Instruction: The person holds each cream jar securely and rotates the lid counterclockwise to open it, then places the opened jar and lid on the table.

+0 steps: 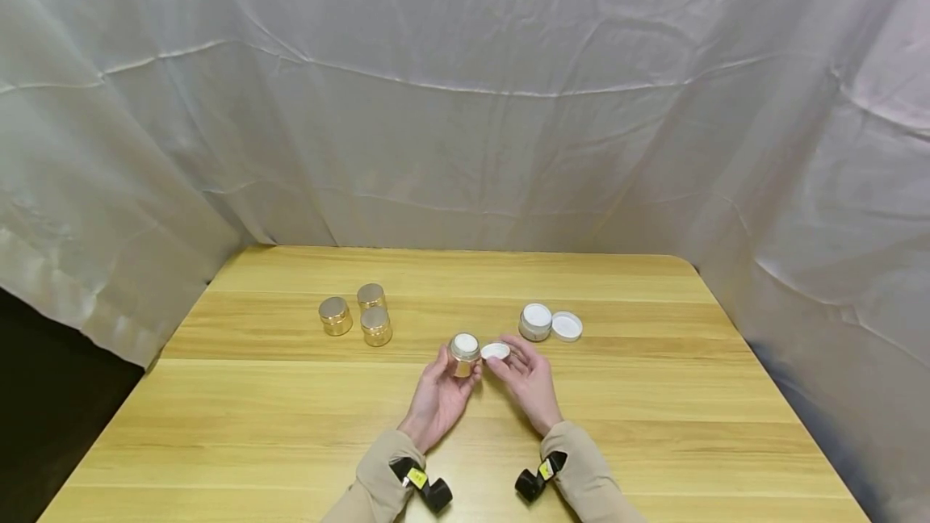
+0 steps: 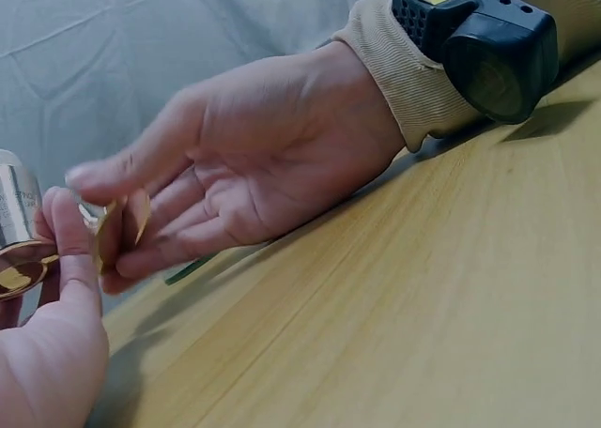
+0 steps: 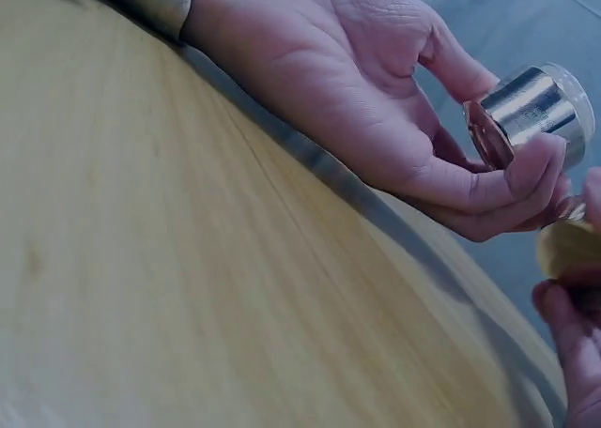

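Head view: the left hand is gripping an uncapped gold jar above the surface, while the right hand is pinching a gold lid, its white inside showing, just beside the jar's rim. Farther back, a second uncapped jar is standing with a white lid lying just beside it, and three lidded gold jars are standing toward the left.
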Motion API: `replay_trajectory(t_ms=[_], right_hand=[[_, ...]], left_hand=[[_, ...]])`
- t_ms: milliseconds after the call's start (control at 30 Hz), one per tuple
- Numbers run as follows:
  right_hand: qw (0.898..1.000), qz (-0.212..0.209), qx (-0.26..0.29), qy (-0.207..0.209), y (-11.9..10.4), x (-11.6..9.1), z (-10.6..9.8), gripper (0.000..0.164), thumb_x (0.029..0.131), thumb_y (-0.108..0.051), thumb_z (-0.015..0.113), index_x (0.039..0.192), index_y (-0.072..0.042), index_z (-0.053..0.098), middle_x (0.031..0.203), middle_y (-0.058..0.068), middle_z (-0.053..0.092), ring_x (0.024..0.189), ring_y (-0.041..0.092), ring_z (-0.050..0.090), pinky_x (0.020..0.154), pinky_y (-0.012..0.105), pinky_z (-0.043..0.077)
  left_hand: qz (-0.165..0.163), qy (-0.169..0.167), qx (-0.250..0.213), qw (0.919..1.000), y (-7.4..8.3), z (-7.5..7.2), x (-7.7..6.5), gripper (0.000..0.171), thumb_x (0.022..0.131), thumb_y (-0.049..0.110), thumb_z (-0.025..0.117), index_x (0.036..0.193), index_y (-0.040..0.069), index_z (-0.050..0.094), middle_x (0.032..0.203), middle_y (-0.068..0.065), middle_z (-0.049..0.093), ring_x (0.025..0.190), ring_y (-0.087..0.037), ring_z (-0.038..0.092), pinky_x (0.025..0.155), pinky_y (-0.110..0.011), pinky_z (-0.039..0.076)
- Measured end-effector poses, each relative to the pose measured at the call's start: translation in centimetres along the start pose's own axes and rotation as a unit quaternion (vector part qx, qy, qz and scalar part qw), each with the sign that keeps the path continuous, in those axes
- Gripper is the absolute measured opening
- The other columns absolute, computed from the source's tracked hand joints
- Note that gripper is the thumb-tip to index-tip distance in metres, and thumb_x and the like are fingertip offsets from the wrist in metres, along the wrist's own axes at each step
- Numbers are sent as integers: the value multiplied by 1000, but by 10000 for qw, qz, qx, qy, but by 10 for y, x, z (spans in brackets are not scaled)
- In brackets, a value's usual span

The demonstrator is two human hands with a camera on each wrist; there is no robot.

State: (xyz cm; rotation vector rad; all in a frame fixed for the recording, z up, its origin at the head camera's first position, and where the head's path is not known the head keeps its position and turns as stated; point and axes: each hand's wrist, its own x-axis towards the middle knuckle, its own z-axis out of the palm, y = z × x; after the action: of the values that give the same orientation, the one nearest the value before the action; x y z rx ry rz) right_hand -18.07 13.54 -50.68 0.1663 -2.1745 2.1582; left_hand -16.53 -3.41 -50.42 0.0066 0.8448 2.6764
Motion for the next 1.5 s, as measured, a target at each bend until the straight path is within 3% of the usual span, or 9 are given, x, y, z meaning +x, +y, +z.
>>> replay_trajectory(t_ms=[133,367,533,667,800,900,1000,1200,1500], right_hand=[[9988,134,-465,-118,2,1,0,57,89,-4,73,139,12,50,139,32,55,128,44,59,109,36,49],[9935,-222,-1098,-204,3,1,-1,59,83,-6,80,134,12,55,134,32,60,123,44,62,104,40,52],[9851,-651,-1586,-162,7,2,-2,58,80,-4,82,131,11,59,130,30,63,119,43,64,103,41,53],[9672,-969,-2347,-39,10,3,-2,57,77,-8,85,128,6,64,125,25,67,117,39,67,103,44,54],[9367,-1409,-3205,96,12,3,-1,53,76,-14,87,123,2,68,122,21,71,116,38,68,103,50,54],[9247,-1587,-3459,110,12,2,-1,50,77,-14,86,122,2,69,123,22,70,116,39,67,101,51,55],[9189,-1667,-3572,123,11,2,0,47,79,-13,84,121,2,68,124,24,70,116,41,67,101,53,55],[9138,-1608,-3727,123,12,5,1,45,84,-15,81,123,1,65,125,24,69,116,41,66,101,53,55],[9189,-1338,-3702,276,13,16,5,45,87,-15,78,127,1,63,128,24,67,118,42,65,103,54,53]], left_hand=[[163,-17,-27,9999,1,0,-1,32,108,36,42,130,14,51,131,-4,52,109,-12,60,101,-19,53],[437,-414,224,9979,2,-3,-2,38,106,23,50,139,7,43,136,-6,51,118,-12,59,107,-22,51],[633,-683,280,9953,2,-5,-1,53,101,7,57,146,-6,32,136,-9,50,121,-15,60,111,-27,49],[780,-616,389,9943,1,-5,-1,50,97,-3,58,143,-8,39,135,-11,51,122,-19,59,111,-30,50],[845,-401,609,9937,0,-5,0,45,95,-7,58,138,-7,47,136,-14,52,124,-21,58,112,-32,49],[868,-226,707,9935,0,-5,0,51,94,-7,60,142,-11,41,139,-18,49,128,-24,56,113,-34,48],[895,-24,743,9932,-1,-3,0,60,93,-7,62,145,-15,35,139,-19,48,131,-28,54,114,-36,47],[1013,335,948,9898,-2,-2,2,57,91,-9,63,142,-15,40,131,-12,52,123,-23,60,115,-38,46],[1013,486,1101,9876,-2,-1,3,56,90,-9,64,141,-13,43,132,-11,51,119,-20,61,109,-32,52]])
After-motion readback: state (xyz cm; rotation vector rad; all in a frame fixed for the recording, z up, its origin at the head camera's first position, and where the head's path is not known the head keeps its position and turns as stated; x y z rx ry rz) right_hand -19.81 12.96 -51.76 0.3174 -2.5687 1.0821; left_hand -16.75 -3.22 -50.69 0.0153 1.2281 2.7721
